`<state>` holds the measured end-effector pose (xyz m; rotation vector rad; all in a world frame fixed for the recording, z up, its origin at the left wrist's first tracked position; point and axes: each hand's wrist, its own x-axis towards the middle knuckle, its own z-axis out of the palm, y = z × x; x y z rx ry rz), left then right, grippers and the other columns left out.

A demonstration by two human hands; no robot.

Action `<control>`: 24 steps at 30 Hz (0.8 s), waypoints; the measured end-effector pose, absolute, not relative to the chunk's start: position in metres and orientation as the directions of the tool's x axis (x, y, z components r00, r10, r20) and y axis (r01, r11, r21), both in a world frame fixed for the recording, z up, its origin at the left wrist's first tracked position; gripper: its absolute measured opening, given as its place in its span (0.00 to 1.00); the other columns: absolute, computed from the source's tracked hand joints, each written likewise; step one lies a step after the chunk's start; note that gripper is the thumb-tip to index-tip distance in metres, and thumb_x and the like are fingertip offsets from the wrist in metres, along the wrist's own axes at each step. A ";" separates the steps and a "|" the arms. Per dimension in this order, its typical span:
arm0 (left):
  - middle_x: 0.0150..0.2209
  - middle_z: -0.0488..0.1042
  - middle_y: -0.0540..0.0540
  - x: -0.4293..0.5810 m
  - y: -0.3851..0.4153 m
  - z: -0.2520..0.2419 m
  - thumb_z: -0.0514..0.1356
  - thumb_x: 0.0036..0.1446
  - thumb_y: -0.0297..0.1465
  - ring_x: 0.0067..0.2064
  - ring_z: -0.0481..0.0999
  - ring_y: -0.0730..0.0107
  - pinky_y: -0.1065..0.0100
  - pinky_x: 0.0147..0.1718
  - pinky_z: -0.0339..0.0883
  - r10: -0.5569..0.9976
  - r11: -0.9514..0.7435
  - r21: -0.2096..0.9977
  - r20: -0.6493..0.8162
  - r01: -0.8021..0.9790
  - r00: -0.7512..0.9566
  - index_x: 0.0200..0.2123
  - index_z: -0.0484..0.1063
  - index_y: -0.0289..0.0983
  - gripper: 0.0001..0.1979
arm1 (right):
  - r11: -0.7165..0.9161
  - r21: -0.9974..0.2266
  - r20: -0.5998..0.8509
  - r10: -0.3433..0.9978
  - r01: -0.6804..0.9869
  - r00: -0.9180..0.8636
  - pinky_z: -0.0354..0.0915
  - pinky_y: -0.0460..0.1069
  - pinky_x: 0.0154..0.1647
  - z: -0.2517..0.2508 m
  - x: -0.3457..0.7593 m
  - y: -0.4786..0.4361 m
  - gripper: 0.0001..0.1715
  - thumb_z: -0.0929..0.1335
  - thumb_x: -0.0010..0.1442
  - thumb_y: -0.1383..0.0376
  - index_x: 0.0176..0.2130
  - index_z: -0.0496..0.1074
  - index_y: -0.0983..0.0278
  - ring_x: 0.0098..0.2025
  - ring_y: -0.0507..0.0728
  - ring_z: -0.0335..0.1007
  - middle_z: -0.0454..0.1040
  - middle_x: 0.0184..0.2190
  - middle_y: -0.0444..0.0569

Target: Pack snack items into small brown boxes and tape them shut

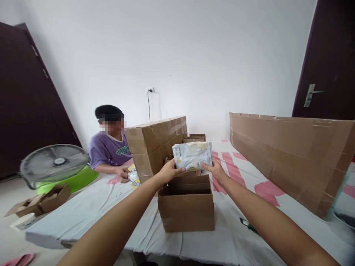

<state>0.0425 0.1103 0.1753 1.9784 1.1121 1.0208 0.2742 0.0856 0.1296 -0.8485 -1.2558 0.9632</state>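
Both of my hands hold a white and pale yellow printed plastic packet (192,155) by its two ends, raised above a small open cardboard box (186,213). My left hand (169,171) grips the packet's left end, thumb across the front. At the right end, my right hand (215,170) pinches it the same way, its thumb on the lower corner. Whether it is one packet or a few stacked together I cannot tell. Inside the box it looks dark, and its floor is hidden by the front wall.
Stacked, taped cartons (155,147) form a wall on the left; a long cardboard panel (288,159) stands on the right. A person in a purple shirt (109,149) sits behind the cartons, a hand on the cloth-covered table (91,210). A fan (57,160) and opened cartons (55,197) are far left.
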 end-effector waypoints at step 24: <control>0.45 0.76 0.43 0.069 -0.009 0.163 0.58 0.58 0.36 0.46 0.74 0.58 0.62 0.45 0.66 0.672 -0.740 0.514 0.529 0.434 0.519 0.49 0.67 0.38 0.16 | 0.341 -0.932 0.340 0.940 -0.122 0.035 0.66 0.62 0.53 0.111 0.306 -0.031 0.29 0.76 0.47 0.54 0.47 0.74 0.63 0.51 0.67 0.71 0.78 0.46 0.53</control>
